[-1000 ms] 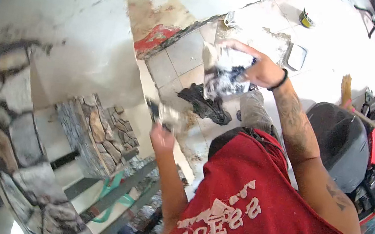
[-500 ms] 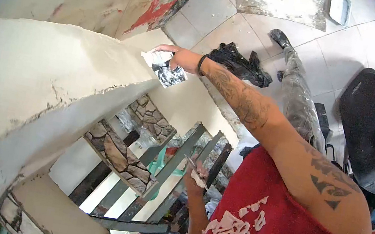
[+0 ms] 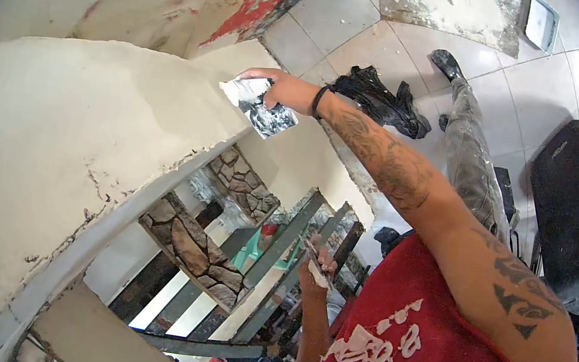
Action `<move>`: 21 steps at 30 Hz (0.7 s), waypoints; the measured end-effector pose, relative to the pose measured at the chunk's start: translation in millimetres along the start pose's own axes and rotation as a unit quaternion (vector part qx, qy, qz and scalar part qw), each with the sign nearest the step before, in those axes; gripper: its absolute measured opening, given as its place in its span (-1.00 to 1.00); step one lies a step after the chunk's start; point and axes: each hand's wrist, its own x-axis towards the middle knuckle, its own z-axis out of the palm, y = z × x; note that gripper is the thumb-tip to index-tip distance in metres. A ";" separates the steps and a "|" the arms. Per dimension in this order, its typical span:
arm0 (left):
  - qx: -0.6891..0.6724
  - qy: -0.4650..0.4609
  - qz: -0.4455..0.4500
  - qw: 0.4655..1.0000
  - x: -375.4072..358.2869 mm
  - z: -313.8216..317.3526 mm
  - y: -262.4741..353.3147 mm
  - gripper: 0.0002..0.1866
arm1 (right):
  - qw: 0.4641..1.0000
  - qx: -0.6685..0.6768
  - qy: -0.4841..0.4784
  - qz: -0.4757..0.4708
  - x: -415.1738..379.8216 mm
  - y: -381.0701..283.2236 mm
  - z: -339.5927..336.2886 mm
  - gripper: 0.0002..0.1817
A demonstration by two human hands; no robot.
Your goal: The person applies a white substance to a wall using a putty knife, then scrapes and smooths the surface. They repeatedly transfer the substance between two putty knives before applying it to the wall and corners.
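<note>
My right hand (image 3: 274,89), at the end of the tattooed arm, grips a flat metal putty spreader (image 3: 280,123) with thumb and fingers. Its shiny face is streaked with white, and the spreader's edge is at the corner of a cream plastered wall (image 3: 159,96). A damp-looking darker patch shows on the plaster beside it. Lower down, close to my red shirt (image 3: 383,355), my left hand (image 3: 326,261) is closed round a thin flat tool, seen nearly edge-on. A lump of white putty (image 3: 318,275) clings to that tool.
Stone-patterned stair treads (image 3: 192,245) and dark metal bars (image 3: 284,241) lie below the wall. A black plastic bag (image 3: 382,99) is on the tiled floor near my leg (image 3: 465,144). At right stands a black rounded object (image 3: 572,211); a tray (image 3: 541,25) lies at the top.
My view has shifted, so more of the wall face shows. The right hand keeps the spreader at the wall corner; the left hand has risen slightly with its tool.
</note>
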 end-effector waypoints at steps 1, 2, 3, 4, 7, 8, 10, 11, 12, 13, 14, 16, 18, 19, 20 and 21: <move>0.002 0.004 -0.001 1.000 0.0 -3.2 1.7 -0.56 | 1.000 -0.019 -0.001 -0.005 -1.5 -3.2 1.8 -0.31; 0.004 0.009 -0.002 1.000 -0.6 -6.7 3.7 -0.57 | 0.999 -0.037 -0.002 -0.009 -3.8 -6.3 3.7 -0.31; 0.006 0.014 -0.003 1.000 -0.4 -5.1 4.7 -0.57 | 0.998 -0.056 -0.002 -0.013 -6.4 -11.3 6.8 -0.31; 0.004 0.019 -0.003 1.000 0.0 -3.6 4.5 -0.57 | 0.998 -0.063 0.003 -0.027 -9.5 -15.5 11.5 -0.32; 0.011 0.035 0.002 0.999 5.9 8.5 -1.1 -0.56 | 0.993 -0.089 0.012 -0.071 -17.4 -32.2 22.3 -0.34; 0.018 0.039 0.004 0.999 6.3 6.6 0.3 -0.55 | 0.991 -0.101 0.012 -0.087 -17.2 -34.4 28.0 -0.35; 0.026 0.037 0.006 0.999 6.5 7.2 1.1 -0.55 | 0.984 -0.129 0.017 -0.120 -15.8 -36.4 36.7 -0.38; 0.027 0.029 0.006 0.999 9.0 7.8 0.9 -0.55 | 0.986 -0.134 0.012 -0.101 -15.9 -38.0 38.9 -0.36; 0.029 0.022 0.005 0.999 11.5 10.2 -0.1 -0.55 | 0.987 -0.139 0.008 -0.081 -17.7 -42.6 40.2 -0.34; 0.026 0.030 0.008 0.999 11.9 12.2 -0.3 -0.54 | 0.988 -0.143 0.004 -0.060 -19.7 -45.8 42.4 -0.32; 0.022 0.039 0.012 0.999 11.6 14.4 -0.3 -0.54 | 0.987 -0.146 0.006 -0.070 -21.5 -45.6 42.6 -0.33; 0.016 0.047 0.014 0.999 11.3 14.2 1.1 -0.54 | 0.984 -0.153 0.007 -0.093 -23.9 -41.6 40.5 -0.33; 0.011 0.049 0.012 0.999 12.2 15.9 2.9 -0.53 | 0.986 -0.134 0.012 -0.094 -29.9 -38.5 37.6 -0.39; 0.014 0.044 0.012 0.999 12.9 18.4 2.9 -0.53 | 0.988 -0.124 0.016 -0.095 -32.0 -38.0 36.3 -0.41; 0.016 0.039 0.010 0.999 14.5 20.2 3.0 -0.53 | 0.983 -0.145 0.026 -0.111 -31.6 -35.9 37.0 -0.43; 0.018 0.035 0.007 0.999 16.2 21.5 2.6 -0.54 | 0.981 -0.164 0.023 -0.102 -29.7 -33.9 36.3 -0.41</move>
